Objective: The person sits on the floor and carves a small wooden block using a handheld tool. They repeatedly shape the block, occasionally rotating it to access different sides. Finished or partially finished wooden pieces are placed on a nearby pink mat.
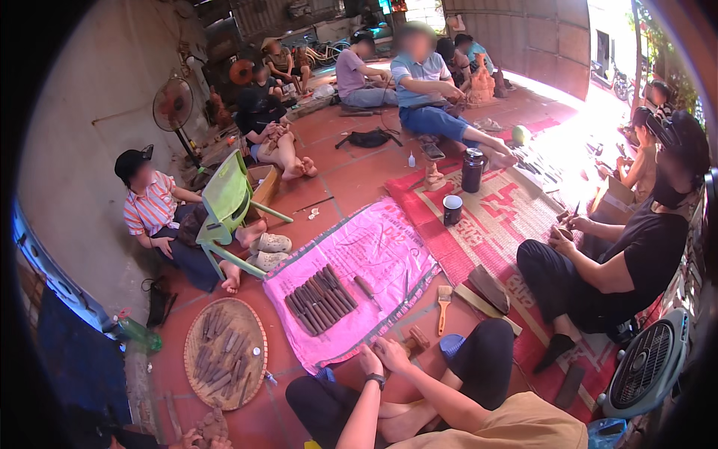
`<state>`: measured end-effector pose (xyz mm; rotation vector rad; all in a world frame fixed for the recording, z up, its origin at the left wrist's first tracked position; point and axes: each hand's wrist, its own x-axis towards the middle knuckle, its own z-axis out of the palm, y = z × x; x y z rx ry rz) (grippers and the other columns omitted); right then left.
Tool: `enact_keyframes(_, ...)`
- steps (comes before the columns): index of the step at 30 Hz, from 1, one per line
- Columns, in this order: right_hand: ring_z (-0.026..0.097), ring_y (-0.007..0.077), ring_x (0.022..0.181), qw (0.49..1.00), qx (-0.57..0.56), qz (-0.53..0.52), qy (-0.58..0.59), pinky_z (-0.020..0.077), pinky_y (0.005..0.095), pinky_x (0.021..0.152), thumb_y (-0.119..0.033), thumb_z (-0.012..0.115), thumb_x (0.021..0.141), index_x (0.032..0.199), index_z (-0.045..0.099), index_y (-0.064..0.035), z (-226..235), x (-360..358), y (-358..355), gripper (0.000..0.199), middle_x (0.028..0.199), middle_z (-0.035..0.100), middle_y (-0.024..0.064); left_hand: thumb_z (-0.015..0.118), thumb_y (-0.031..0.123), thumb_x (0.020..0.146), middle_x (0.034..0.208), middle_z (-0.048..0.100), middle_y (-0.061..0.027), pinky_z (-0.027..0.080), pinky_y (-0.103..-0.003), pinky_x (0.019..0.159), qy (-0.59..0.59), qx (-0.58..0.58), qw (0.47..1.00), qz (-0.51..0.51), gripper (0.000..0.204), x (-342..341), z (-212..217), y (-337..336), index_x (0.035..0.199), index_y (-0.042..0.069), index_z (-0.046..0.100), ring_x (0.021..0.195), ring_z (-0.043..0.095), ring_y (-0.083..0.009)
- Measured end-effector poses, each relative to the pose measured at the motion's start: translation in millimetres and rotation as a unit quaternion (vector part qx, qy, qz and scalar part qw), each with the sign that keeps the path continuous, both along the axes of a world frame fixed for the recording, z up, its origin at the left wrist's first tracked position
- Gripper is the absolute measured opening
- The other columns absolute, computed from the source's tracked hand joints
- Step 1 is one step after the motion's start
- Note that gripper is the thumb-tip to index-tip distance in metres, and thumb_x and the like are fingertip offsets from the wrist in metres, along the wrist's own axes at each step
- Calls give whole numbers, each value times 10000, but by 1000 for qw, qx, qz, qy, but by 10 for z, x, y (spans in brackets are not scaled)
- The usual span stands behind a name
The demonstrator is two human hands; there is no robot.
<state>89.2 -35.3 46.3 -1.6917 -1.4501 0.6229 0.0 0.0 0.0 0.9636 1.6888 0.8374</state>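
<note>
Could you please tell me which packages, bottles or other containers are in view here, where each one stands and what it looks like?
Green plastic bottle: lying at the left, by the wall, near the round woven tray.
Small white bottle: upright on the tiled floor, beyond the pink sheet.
Dark flask: tall cylinder on the red mat.
Dark cup: on the same mat, before the flask.
Cardboard box: brown, open, at the right.
</note>
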Motion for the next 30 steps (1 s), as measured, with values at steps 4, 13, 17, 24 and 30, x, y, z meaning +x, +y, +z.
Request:
enact_keyframes(4,606,393,832,998,-3,-42,-42,477,500,729,-257,583,828,936,577,-68,-7,-44,151,218,792,619,220,281,476,945,1122,600,-281,447,-437,893,-30,-4,999,16,672,28,83,-12,1132,-95,580,1053,581,-378)
enact_keyframes(13,589,404,818,1000,2,-30,4,471,506,734,-249,585,824,947,583,-73,-47,-81,111,214,809,619,227,280,438,965,1067,628,-247,482,-407,836,-30,10,999,-2,635,-39,17,-2,1100,-101,586,984,615,-326)
enact_keyframes(17,581,407,838,998,15,-53,-5,469,508,737,-254,582,830,977,595,-87,-121,41,30,223,829,620,229,283,427,983,1052,637,-207,504,-369,809,13,20,1000,-17,614,160,359,-184,1111,-100,572,935,634,-276)
enact_keyframes(24,639,385,820,990,-114,-72,-27,493,500,711,-255,544,820,945,619,-92,8,-7,274,220,832,651,207,274,426,956,1007,657,-219,473,-439,812,-72,30,997,17,586,210,495,-234,1060,-27,630,934,632,-355)
enact_keyframes(30,630,380,769,1000,-6,-24,11,482,476,696,-222,557,807,884,606,-44,5,28,94,200,748,626,208,265,418,950,1050,632,-273,444,-473,835,18,7,1000,-3,610,106,448,-124,1051,-65,624,1000,597,-409)
